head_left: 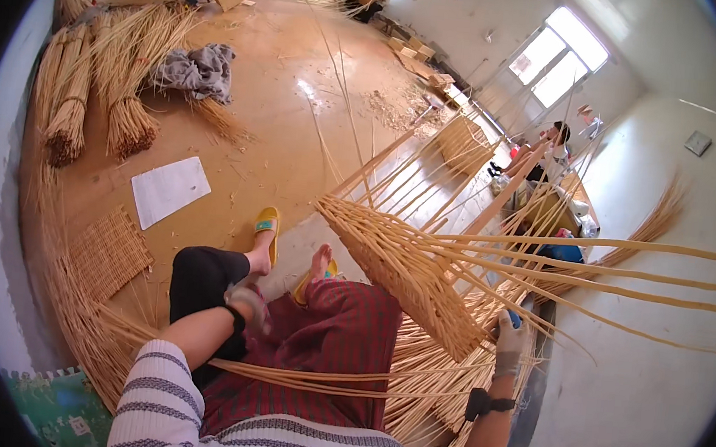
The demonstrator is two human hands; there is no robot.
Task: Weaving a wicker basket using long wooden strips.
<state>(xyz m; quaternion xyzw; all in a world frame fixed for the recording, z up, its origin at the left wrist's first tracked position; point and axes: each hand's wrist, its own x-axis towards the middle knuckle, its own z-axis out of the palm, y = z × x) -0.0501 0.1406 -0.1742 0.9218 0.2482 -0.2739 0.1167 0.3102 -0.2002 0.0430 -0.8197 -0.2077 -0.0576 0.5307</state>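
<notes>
A partly woven wicker basket (pixel 409 272) lies tilted across my right knee, its long loose willow rods fanning out to the right and upward. My right hand (pixel 510 346), in a pale glove with a black band at the wrist, is closed beside the basket's lower right end. Something blue (pixel 513 320) shows at its fingertips; I cannot tell whether it is a tool or part of the glove. Over my lap, on a dark red checked cloth (pixel 323 331), my gloved left hand (pixel 250 308) is smeared by motion. Several loose rods (pixel 302 378) cross my lap below it.
Bundles of rods (pixel 102 86) lie at the far left with a grey cloth (pixel 197 71). White paper (pixel 170 191) and a woven panel (pixel 110 253) are on the floor. Loose rods (pixel 438 384) pile at my right. Another person (pixel 552 151) sits by a wicker piece (pixel 464 145).
</notes>
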